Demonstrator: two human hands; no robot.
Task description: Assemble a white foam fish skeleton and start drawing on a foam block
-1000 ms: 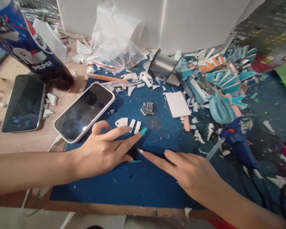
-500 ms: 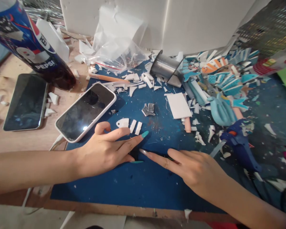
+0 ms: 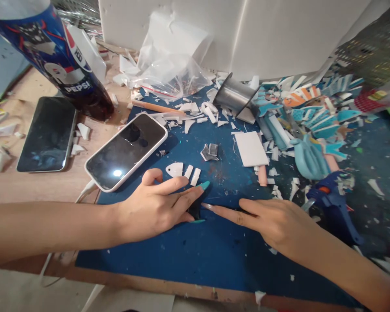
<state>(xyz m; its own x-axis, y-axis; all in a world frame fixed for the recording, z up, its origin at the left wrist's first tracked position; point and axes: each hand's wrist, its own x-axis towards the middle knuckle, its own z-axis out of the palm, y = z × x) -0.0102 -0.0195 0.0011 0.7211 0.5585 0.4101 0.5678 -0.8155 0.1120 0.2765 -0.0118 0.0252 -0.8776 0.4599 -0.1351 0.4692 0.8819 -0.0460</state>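
Note:
On the blue mat (image 3: 169,255), my left hand (image 3: 159,208) has its teal-nailed thumb and fingers around a small dark flat piece (image 3: 195,211), which lies on the mat and is partly covered. From the right, my right hand (image 3: 266,219) stretches its index finger to the edge of that piece. Its other fingers are curled under, and whatever they hold is hidden. Just beyond my left fingers lie a white fish-head-shaped piece (image 3: 174,169) with a small hole and two white strips (image 3: 192,174). Farther back sit small grey pieces (image 3: 209,151).
Two phones (image 3: 126,151) (image 3: 47,134) and a Pepsi bottle (image 3: 81,82) stand left. Behind are a plastic bag (image 3: 172,65) and a wire spool (image 3: 235,96). Right lie a white rectangular piece (image 3: 251,148), blue-handled scissors (image 3: 310,158), a glue gun (image 3: 336,208) and many scraps.
The camera view has shifted slightly, so the whole scene sits farther right. Both hands keep nearly the same pose around the dark piece.

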